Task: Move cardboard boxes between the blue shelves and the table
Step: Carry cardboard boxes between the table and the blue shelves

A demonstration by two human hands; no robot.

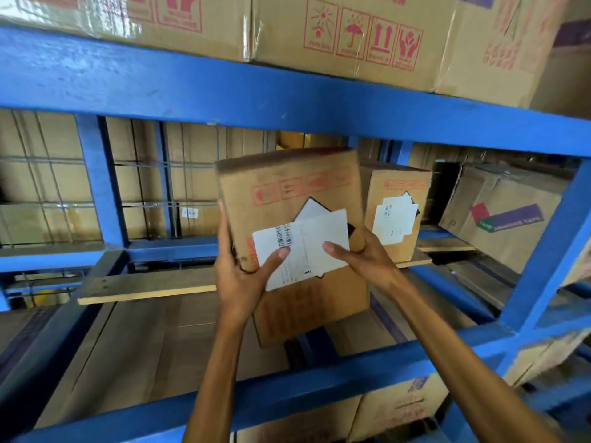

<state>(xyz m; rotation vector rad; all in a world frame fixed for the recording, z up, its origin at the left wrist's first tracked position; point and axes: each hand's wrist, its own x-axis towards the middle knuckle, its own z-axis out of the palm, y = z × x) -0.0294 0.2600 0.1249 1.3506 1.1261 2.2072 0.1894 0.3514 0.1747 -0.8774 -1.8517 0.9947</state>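
Note:
A brown cardboard box (287, 180) with red handling marks and white shipping labels is held up inside the middle bay of the blue shelves (224, 87). My left hand (243, 270) grips its lower left edge, thumb across the white label. My right hand (361, 254) grips its lower right side, thumb on the same label. The box is tilted and sits clear of the shelf boards, slightly blurred. A second, similar labelled box (396, 209) stands on the shelf just behind and to the right of it.
Large boxes with red symbols (351, 36) fill the shelf above. A box with a purple and red logo (502, 215) leans at the right. A loose wooden slat (147, 286) lies at the left. Flat cardboard (144, 356) covers the lower level. More boxes stand behind a wire grid (51, 183).

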